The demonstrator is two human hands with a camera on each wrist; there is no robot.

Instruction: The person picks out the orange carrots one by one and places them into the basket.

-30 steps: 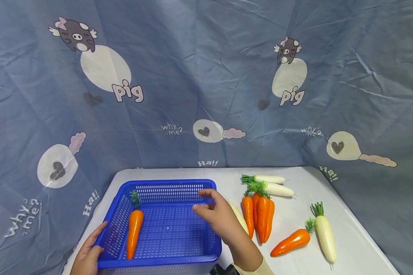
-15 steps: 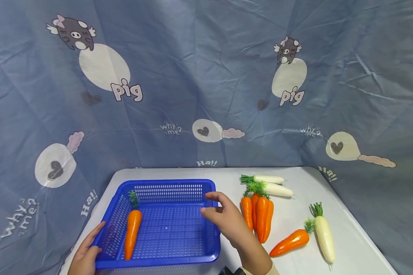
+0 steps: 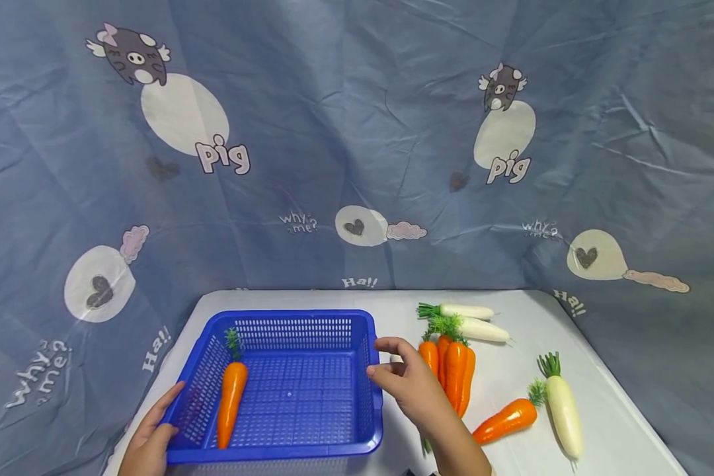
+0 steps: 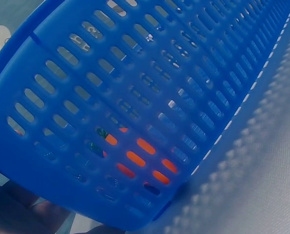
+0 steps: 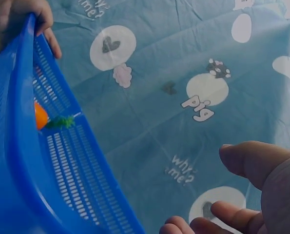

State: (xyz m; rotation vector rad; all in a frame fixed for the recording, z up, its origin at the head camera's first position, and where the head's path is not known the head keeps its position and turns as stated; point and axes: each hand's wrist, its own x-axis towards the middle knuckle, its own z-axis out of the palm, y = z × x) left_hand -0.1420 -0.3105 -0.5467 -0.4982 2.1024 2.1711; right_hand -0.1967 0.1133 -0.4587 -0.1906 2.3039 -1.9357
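A blue plastic basket (image 3: 291,451) with slotted walls stands at the left of the white table, and one orange carrot (image 3: 232,403) with a green top lies inside along its left side. My left hand (image 3: 149,437) grips the basket's rim at the near left corner; the right wrist view also shows its fingers over the edge. Just outside the right rim, my right hand (image 3: 413,387) hovers with thumb and forefinger spread apart, holding nothing. Beneath it, a white radish (image 3: 396,359) is mostly hidden by the hand and forearm.
Right of my right hand lies a cluster of several carrots (image 3: 457,373). Two white radishes (image 3: 473,328) lie behind them. Farther right are a single carrot (image 3: 508,420) and another white radish (image 3: 564,413). A blue printed curtain (image 3: 357,165) rises behind the table.
My right hand has moved right, from over the basket's interior to just beyond its right rim, still empty. My left hand and the basket have stayed put.
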